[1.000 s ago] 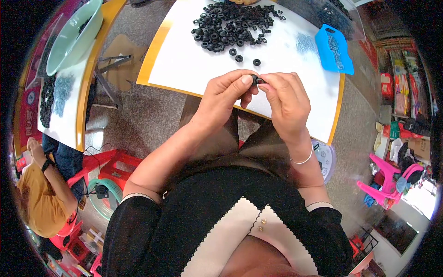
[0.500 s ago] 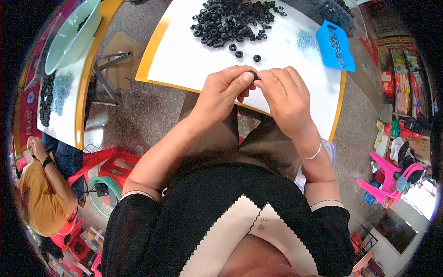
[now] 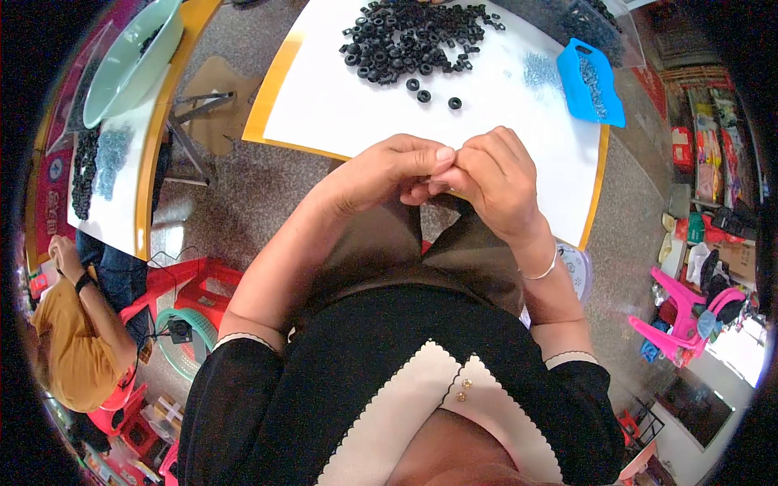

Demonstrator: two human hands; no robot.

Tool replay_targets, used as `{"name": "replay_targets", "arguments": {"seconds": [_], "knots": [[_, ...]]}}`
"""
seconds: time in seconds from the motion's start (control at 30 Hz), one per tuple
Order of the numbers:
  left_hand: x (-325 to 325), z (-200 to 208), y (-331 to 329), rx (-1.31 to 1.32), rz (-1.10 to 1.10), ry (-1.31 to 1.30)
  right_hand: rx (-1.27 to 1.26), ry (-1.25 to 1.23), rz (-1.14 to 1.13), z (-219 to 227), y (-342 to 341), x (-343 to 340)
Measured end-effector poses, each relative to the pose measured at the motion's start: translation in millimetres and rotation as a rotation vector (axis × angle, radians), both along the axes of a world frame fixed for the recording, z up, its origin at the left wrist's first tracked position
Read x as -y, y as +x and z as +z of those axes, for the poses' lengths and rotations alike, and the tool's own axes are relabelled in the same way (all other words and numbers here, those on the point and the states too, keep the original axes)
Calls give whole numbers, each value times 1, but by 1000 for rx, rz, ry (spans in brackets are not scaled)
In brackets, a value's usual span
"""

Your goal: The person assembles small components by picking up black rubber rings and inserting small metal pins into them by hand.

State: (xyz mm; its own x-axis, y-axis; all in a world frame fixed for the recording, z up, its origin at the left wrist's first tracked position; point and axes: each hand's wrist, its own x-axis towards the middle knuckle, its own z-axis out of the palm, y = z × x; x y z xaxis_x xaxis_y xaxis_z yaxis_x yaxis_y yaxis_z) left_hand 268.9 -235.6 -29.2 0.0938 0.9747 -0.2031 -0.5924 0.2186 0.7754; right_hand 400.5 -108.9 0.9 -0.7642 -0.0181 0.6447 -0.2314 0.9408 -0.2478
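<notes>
My left hand and my right hand meet just over the near edge of the white table. Thumbs and fingers of both are pinched together, tip to tip. The small black part seen between them half a second ago is now hidden by the fingers. Beyond my hands, a few loose black rings lie in front of a heap of black rings and small black pieces.
Right of the heap is a blue scoop-shaped tray of small greyish pieces, beside a scattered patch of them. At left, a second table bears a pale green bowl; a person in a mustard top sits near it.
Both hands have come slightly down toward me and closer together. The black part at the fingertips has gone out of sight between them. The heap and tray look the same.
</notes>
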Motion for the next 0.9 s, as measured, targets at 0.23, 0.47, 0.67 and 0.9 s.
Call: {"name": "replay_targets", "arguments": {"seconds": [0.23,0.47,0.67,0.9], "knots": [[-1,4,6,19,30,6,63,-341,-47,-6,4,4],[-7,-3,13,116,324,-21,93,-531,-103,-9,-2,11],[-6,8,19,-81,435,-24,75,-594,-129,-15,-5,17],[-5,-3,4,452,289,120,100,-966,-52,-7,-11,18]]}}
